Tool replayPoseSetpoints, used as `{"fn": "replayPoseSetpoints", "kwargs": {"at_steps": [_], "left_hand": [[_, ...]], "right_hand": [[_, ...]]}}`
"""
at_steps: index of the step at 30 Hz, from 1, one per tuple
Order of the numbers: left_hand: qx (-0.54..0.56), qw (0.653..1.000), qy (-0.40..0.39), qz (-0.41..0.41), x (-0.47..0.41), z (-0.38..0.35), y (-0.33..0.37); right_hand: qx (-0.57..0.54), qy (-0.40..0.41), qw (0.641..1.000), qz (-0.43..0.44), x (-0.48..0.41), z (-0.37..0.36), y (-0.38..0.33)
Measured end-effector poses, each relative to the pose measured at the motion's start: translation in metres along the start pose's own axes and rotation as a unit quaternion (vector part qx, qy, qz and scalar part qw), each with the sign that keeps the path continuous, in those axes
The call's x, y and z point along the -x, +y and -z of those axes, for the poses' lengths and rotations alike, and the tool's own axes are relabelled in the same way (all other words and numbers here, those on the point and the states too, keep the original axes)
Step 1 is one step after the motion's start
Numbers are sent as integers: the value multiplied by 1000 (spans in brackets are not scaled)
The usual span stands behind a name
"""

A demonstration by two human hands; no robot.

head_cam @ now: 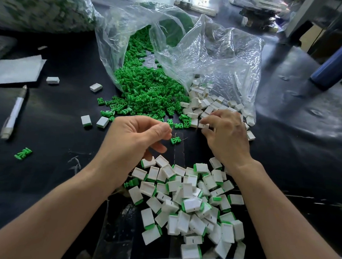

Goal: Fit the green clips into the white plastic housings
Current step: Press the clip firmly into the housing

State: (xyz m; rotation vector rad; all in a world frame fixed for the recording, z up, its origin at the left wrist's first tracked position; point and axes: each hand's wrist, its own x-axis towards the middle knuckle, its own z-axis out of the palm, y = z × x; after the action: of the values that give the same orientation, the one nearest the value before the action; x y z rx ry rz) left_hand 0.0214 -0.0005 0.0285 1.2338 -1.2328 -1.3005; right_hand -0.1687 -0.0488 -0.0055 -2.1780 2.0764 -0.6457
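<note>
- We judge this to be the pick-up step. The two parts for one more assembly are being gathered, and nothing is mated yet.
- Our right hand [224,135] is curled over the near edge of the loose housings [210,106]. Its fingertips pinch one housing [203,126] at the foot of that heap.
- Our left hand [138,135] has its fingers curled and its thumb pressed to the forefinger. A single clip [175,140] sits just beside those fingertips. We cannot tell whether the hand pinches it or whether it lies on the table [48,128].
- The supply of clips [148,93] spills from the open bag [208,52] onto the table, just beyond both hands. The housings lie to its right, touching it.
- Between our forearms lies the finished pile [192,200], white bodies with green showing at one end. From that we judge the job well under way, with plenty of stock left.
- As we see it, the next move starts with lifting the housing clear of the heap and bringing the two hands together.
- Then the housing's open end must turn toward the clip, and the clip must sit square before we press it home.
- A pen [13,114] lies well apart at the left and plays no part.
</note>
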Motion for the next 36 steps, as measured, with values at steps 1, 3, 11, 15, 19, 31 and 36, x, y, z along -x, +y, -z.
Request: {"fn": "replayPoseSetpoints", "kwargs": {"at_steps": [1, 3, 11, 15, 19, 31, 36], "left_hand": [[0, 1000, 1, 1, 0, 0, 0], [3, 1000, 4, 3, 1, 0, 0], [-27, 999, 2, 23, -2, -2, -5], [-41, 999, -19, 15, -1, -5, -6], [-37, 998, -41, 12, 0, -5, -4], [112, 991, -11, 67, -5, -2, -5], [112, 991, -23, 68, -5, -2, -7]], "right_hand": [[0, -2, 1000, 0, 0, 0, 0], [-6, -6, 1000, 1, -1, -1, 0], [-257, -18, 966, 35, 12, 13, -13], [-317, -71, 941, 90, 22, 13, -29], [-338, -113, 925, 130, 26, 15, -32], [-93, -154, 975, 130, 16, 0, -29], [-96, -140, 978, 119, 17, 4, -29]]}}
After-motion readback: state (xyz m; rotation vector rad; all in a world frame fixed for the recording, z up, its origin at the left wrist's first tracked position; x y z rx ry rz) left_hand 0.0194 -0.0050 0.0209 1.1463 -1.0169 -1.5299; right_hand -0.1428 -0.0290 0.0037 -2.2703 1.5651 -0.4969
